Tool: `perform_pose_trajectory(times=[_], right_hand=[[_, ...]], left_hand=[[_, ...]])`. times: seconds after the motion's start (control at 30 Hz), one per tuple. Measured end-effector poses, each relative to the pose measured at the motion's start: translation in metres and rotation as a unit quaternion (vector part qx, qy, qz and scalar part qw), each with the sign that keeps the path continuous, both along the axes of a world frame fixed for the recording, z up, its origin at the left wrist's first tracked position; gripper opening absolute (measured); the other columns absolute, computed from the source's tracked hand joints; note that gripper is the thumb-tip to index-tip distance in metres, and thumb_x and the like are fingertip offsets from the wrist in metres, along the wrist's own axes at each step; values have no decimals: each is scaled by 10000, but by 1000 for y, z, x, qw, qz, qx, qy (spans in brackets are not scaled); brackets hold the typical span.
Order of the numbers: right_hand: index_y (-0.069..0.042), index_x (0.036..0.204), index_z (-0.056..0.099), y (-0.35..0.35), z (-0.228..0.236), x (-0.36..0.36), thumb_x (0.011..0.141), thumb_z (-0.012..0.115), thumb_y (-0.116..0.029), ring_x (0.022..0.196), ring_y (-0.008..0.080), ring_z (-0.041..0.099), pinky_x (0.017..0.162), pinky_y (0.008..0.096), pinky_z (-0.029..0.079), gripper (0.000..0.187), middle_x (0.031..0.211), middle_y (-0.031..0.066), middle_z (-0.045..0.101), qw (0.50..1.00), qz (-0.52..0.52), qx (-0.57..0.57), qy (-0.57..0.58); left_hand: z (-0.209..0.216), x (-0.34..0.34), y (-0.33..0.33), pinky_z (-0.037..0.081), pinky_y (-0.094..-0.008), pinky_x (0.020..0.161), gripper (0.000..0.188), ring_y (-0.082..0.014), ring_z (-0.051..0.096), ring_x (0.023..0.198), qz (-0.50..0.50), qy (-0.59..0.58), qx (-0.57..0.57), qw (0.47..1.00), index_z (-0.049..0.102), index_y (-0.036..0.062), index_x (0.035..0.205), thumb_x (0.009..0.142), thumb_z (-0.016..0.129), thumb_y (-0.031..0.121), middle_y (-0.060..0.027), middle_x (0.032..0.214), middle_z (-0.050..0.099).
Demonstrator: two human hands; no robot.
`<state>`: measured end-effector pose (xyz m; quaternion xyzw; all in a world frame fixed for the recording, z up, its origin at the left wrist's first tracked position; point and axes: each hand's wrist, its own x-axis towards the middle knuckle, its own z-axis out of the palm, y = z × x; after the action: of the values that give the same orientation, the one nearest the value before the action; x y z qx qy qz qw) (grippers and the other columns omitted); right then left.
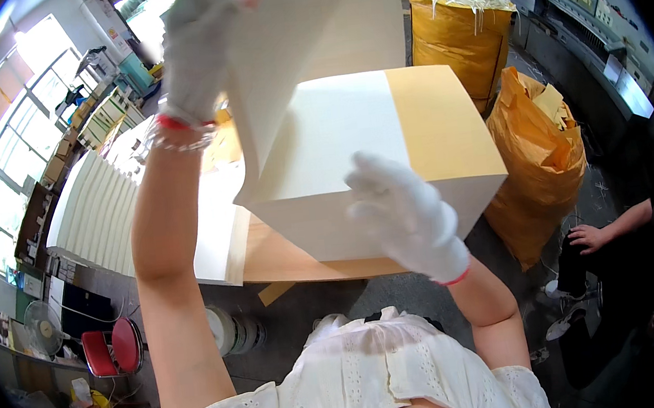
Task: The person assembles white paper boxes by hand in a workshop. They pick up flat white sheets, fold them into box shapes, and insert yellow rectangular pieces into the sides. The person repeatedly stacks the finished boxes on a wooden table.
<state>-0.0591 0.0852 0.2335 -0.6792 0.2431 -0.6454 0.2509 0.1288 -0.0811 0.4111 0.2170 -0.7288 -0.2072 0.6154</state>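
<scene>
A tall, squared stack of large paper sheets (349,143) stands on a wooden tabletop in front of me, white with a tan strip on its right. My left hand (199,59), in a white glove with a red cuff, is raised high and closed at the edge of a large curved paper sheet (270,60). That sheet bends up at the stack's left side; I cannot tell whether it is one layer or several. My right hand (407,216), gloved too, is by the stack's front top edge, fingers loosely bent and apart, holding nothing. Whether it touches the paper is unclear.
Fanned piles of white paper (96,214) lie to the left on the wooden table (293,258). Another tall stack (372,22) rises behind. Right of the table stand a yellow sack of paper strips (453,42) and an orange bag (537,176). A person (615,247) sits at the right.
</scene>
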Motion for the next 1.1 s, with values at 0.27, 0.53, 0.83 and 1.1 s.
perform_pose_trajectory(times=[0.27,0.53,0.83,1.1], right_hand=[[-42,1035,542,-56,5,143,689,752,-277,1049,305,525,988,507,405,468,1059,126,532,839,-271,-88,463],[-42,1111,492,-52,10,170,682,777,-259,1127,326,514,978,515,411,559,1175,148,516,813,-309,-53,491],[20,1448,287,-118,-77,347,894,670,-353,1252,332,493,1031,412,425,770,1392,240,442,977,-175,-31,118],[-3,1379,383,-130,-230,399,908,627,-193,1144,267,559,966,372,473,564,1290,168,530,936,140,283,-159]], left_hand=[[-7,165,-13,567,-338,832,246,-209,662,905,-2,260,-69,963,616,13,1062,826,588,75,-117,1004,660],[-53,272,-74,565,-363,782,346,-268,662,944,-54,454,71,886,535,-52,1224,921,564,113,-157,1099,639],[-118,248,20,527,-315,764,369,-173,622,879,351,224,-126,900,558,4,1200,873,670,132,-103,1058,635],[-170,260,7,461,-468,984,624,-460,514,1207,358,-24,-73,931,529,-10,1287,701,734,47,-273,1326,508]])
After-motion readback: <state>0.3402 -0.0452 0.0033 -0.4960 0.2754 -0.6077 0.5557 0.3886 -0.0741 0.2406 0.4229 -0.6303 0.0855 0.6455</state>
